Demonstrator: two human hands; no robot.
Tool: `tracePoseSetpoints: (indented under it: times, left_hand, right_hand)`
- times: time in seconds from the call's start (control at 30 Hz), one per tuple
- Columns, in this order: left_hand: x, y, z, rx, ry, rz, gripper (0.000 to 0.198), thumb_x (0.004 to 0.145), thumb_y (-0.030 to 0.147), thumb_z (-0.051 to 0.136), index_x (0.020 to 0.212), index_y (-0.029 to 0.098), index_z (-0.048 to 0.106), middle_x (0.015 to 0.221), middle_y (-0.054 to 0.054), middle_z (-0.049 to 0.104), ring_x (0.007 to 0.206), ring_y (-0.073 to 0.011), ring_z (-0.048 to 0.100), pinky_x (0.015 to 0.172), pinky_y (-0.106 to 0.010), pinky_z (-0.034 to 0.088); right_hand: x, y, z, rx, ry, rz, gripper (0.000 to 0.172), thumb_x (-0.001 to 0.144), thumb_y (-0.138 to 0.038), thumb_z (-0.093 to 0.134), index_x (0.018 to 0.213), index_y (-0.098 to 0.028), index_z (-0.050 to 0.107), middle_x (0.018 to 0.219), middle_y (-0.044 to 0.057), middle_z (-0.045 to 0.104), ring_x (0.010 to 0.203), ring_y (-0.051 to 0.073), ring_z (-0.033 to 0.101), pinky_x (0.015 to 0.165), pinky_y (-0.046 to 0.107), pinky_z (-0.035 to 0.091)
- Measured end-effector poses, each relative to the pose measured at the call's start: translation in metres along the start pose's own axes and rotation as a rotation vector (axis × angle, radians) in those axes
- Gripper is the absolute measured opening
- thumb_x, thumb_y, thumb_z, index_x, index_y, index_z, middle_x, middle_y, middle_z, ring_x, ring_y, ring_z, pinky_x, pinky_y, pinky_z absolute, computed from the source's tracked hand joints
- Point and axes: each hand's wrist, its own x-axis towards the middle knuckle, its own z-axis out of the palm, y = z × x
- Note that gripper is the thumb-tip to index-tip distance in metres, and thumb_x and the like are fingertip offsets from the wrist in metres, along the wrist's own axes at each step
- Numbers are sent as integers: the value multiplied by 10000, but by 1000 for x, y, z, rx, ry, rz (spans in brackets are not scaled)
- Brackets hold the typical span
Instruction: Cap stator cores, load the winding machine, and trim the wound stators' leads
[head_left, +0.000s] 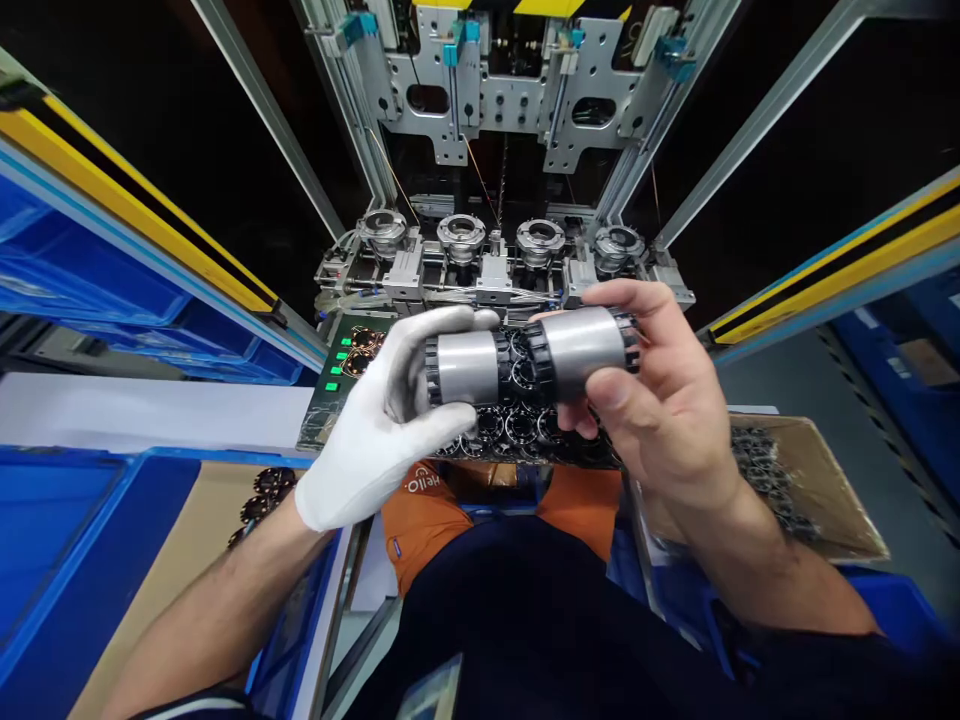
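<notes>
My left hand [367, 430], in a white glove, is closed around a stator core [469, 367], a smooth grey metal cylinder with black toothed rings at its ends. A second stator core [586, 345] of the same look sits between the thumb and fingers of my bare right hand [671, 415]. Both cores are held lying sideways, nearly end to end, above the bench. Whether their facing ends touch I cannot tell. Beneath them, several black ring-shaped parts [521, 425] stand in rows on a dark green board [319, 420], partly covered by my hands.
Behind the hands stands a machine with several round metal fixtures [461, 235] under a metal plate [517, 100]. At left are blue bins [60, 540] and copper-wound rings [274, 485]. A cardboard box [832, 500] of small parts is at right. Yellow-black posts [150, 215] flank the station.
</notes>
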Motion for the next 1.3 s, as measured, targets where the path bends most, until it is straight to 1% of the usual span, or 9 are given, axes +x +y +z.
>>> tracePoseSetpoints:
  times: [0.27, 0.53, 0.63, 0.7, 0.83, 0.93, 1.03, 1.17, 1.3]
  left_hand:
    - [6, -15, -14, 122, 124, 12, 687, 920, 558, 953, 1530, 333, 729, 1589, -88, 717, 1356, -363, 764, 1132, -500, 714]
    - [8, -19, -12, -182, 101, -298, 560, 936, 473, 928, 1456, 337, 774, 1205, -47, 809, 759, -171, 760, 579, -261, 684]
    - [15, -19, -23, -133, 87, -305, 580, 933, 499, 927, 1464, 328, 767, 1143, -43, 833, 789, -204, 796, 665, -328, 733]
    - [30, -17, -39, 114, 105, -205, 617, 870, 495, 983, 1433, 321, 799, 1255, -43, 845, 1031, -276, 838, 904, -416, 764]
    - [88, -12, -85, 741, 178, -55, 716, 791, 510, 1007, 1449, 295, 824, 1387, -27, 839, 1345, -373, 767, 1289, -554, 593]
    - [142, -27, -122, 995, 166, -186, 831, 789, 566, 955, 1529, 230, 782, 1229, -50, 875, 1209, -370, 811, 1257, -612, 588]
    - [180, -60, -151, 1148, 137, -255, 831, 788, 628, 895, 1508, 224, 798, 1310, -54, 874, 1229, -362, 808, 1256, -582, 585]
    - [193, -94, -169, 1173, 71, -319, 785, 803, 594, 855, 1480, 198, 818, 1447, -68, 841, 1276, -355, 803, 1267, -527, 580]
    - [198, -85, -188, 1162, 90, -284, 805, 793, 614, 884, 1503, 242, 807, 1400, -41, 856, 1262, -320, 817, 1233, -477, 611]
  right_hand:
    - [14, 22, 3, 197, -72, 191, 495, 985, -442, 943, 1366, -380, 633, 1144, -7, 752, 631, 138, 731, 482, 270, 555]
    - [21, 26, 0, 132, -56, 217, 572, 933, -465, 988, 1369, -366, 632, 1110, -8, 748, 645, 142, 730, 513, 279, 606]
    - [32, 19, -7, 28, -79, 190, 569, 908, -490, 1003, 1345, -345, 668, 1186, 15, 771, 667, 143, 739, 526, 280, 627]
    - [49, 13, -14, -120, -85, 132, 585, 863, -508, 1031, 1323, -331, 717, 1280, 36, 765, 753, 167, 779, 596, 305, 680]
    - [116, 15, -32, -484, -80, -62, 647, 789, -529, 1054, 1338, -309, 792, 1379, 77, 745, 911, 240, 818, 800, 425, 733]
    - [180, 41, -46, -691, -65, -120, 675, 764, -530, 1042, 1336, -264, 803, 1344, 125, 788, 849, 259, 783, 910, 545, 699]
    - [227, 83, -53, -820, -42, -106, 656, 759, -490, 1006, 1315, -210, 798, 1229, 138, 835, 1000, 326, 781, 1052, 593, 649]
    - [248, 121, -55, -954, -82, -82, 572, 721, -429, 952, 1226, -199, 815, 1035, 84, 824, 1102, 379, 786, 1091, 610, 628]
    - [253, 108, -53, -956, -122, -123, 566, 735, -486, 973, 1218, -237, 813, 1122, 100, 842, 1066, 377, 796, 1081, 606, 630]
